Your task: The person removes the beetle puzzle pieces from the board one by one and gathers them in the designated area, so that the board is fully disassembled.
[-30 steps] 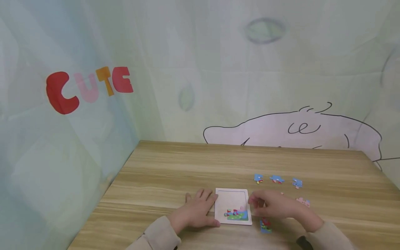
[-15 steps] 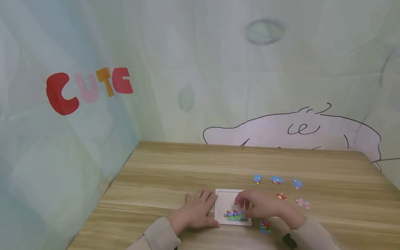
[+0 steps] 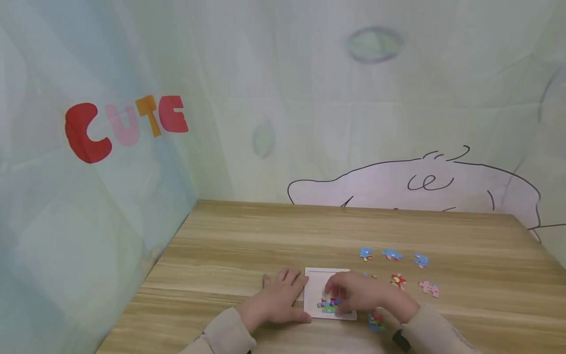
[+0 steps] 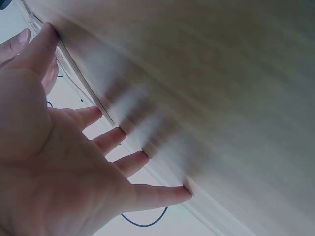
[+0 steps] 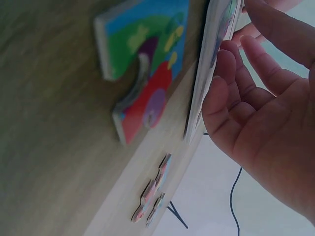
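Note:
In the head view, a white square puzzle board (image 3: 312,284) lies on the table, with joined jigsaw pieces (image 3: 328,308) showing green ground and red boots along its lower part. My left hand (image 3: 282,298) lies spread beside the board, its index fingertip and thumb at the left edge. My right hand (image 3: 355,291) is over the board's right side, thumb and forefinger down at the joined pieces. Its other fingers are loosely bent in the right wrist view, with no piece visible in them. A loose green-and-red jigsaw piece (image 5: 157,64) lies by the board's near right corner.
Right of the board, several loose jigsaw pieces lie apart, including a blue piece (image 3: 391,254), a red piece (image 3: 398,280) and a pink piece (image 3: 428,288). One is partly hidden behind my right hand. Printed cloth (image 3: 247,147) hangs behind and left of the wooden table (image 3: 230,236).
My right hand has moved left from beside the board onto its joined pieces, uncovering the red and pink pieces. The left hand has stayed still.

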Demonstrator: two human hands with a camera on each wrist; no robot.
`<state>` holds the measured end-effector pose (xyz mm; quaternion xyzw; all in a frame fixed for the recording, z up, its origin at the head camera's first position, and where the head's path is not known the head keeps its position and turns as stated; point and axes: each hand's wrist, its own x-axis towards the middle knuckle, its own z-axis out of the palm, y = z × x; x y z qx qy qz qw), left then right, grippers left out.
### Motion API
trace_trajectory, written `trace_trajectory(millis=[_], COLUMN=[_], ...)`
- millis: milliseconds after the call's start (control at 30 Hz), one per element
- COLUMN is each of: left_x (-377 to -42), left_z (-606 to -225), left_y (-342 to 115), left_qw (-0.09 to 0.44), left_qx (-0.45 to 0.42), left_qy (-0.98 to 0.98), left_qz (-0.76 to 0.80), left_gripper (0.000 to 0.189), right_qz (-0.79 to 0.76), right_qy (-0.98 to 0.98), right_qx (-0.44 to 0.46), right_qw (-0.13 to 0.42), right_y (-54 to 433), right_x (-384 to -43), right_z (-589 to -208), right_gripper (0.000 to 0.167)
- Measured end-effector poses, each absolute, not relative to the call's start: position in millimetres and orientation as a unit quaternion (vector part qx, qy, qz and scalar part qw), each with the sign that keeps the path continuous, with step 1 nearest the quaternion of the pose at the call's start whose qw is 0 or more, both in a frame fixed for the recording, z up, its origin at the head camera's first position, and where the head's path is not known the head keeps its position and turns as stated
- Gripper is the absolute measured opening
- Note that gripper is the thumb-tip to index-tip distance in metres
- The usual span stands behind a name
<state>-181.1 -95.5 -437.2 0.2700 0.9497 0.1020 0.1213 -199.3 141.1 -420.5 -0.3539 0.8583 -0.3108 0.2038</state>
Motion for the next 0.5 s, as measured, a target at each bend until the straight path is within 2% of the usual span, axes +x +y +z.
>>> trace_trajectory(millis=[500], left_x=[-180.4], left_z=[-436.7], left_y=[-95.5], left_qw=[0.128], left_qx=[0.266], left_qy=[0.95], left_qz=[0.105], left_gripper=[0.089], right_qz=[-0.283], right_qy=[0.871], right_qx=[-0.341], right_qw=[0.212], right_y=[134.9], right_x=[-198.3], right_z=[-423.1], right_gripper=[0.026])
